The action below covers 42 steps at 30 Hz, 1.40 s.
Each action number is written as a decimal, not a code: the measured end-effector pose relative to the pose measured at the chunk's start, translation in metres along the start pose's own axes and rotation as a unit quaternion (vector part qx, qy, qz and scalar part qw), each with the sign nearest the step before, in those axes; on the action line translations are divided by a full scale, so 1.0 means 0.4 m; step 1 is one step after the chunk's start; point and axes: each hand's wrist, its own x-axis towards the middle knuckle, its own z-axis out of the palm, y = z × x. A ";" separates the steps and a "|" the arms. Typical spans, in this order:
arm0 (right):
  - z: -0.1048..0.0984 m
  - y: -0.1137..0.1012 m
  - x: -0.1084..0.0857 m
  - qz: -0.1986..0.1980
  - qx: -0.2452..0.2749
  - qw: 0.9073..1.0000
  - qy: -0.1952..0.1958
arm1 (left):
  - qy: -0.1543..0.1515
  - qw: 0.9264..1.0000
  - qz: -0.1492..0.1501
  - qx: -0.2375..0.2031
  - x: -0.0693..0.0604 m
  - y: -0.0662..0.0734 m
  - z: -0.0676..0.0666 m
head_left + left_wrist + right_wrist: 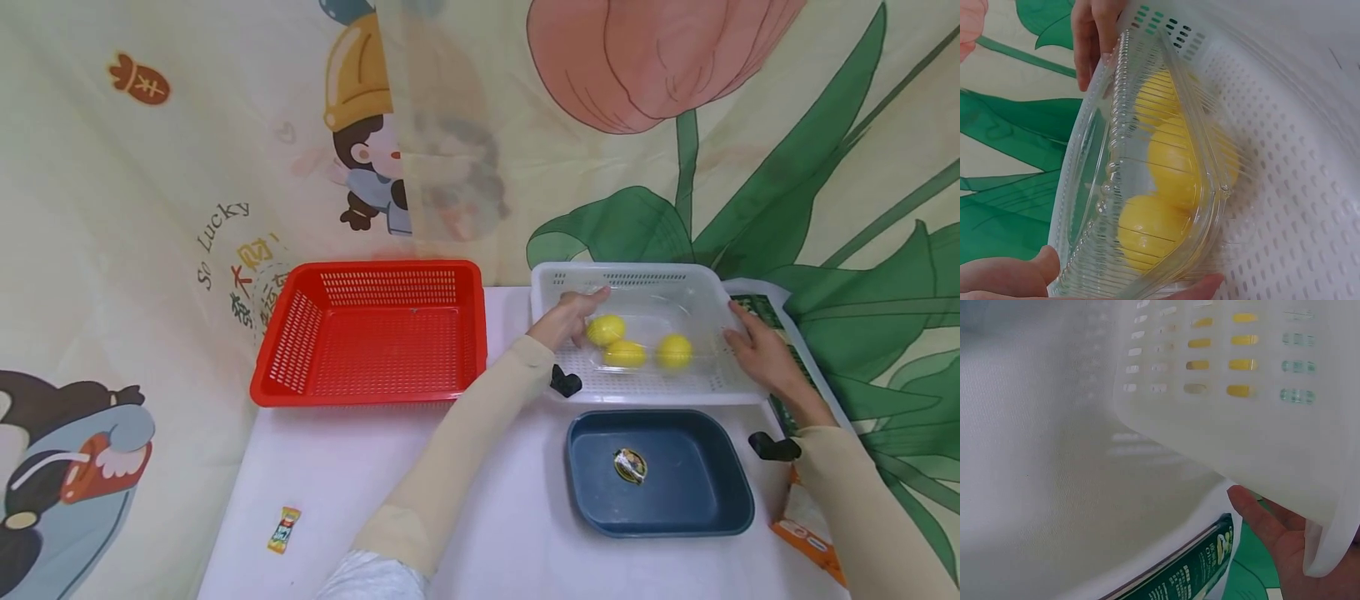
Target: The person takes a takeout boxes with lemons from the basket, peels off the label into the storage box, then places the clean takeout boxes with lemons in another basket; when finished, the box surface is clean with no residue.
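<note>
My left hand [573, 321] grips the left end of a clear plastic clamshell box [648, 308]. Three lemons [1171, 159] show through its ribbed walls. The box is over the white perforated basket [637, 392], within its rim; it looks tilted in the left wrist view. At the basket's right end, my right hand [761, 350] holds the rim, and some of its fingers [1254, 515] show against the outer wall in the right wrist view.
Left of the white basket stands a red basket [480, 333]. A blue-grey tray [675, 508] in front holds a small round packet [630, 466]. A small snack packet [284, 530] lies front left. Right are a green package [1191, 565] and an orange-and-white bag [810, 533].
</note>
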 end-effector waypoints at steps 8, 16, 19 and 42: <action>0.006 -0.006 0.012 -0.008 -0.004 1.000 -0.001 | 0.006 1.000 -0.001 0.014 -0.018 0.007 -0.022; 0.001 -0.017 0.014 -0.003 -0.005 1.000 -0.004 | -0.001 0.997 0.012 0.081 -0.031 0.033 -0.040; -0.001 -0.017 0.016 0.000 -0.006 1.000 -0.008 | 0.002 0.995 0.021 0.093 -0.037 0.045 -0.043; -0.009 -0.056 0.065 -0.048 0.001 0.998 0.029 | -0.071 0.980 0.170 0.078 -0.194 0.128 -0.171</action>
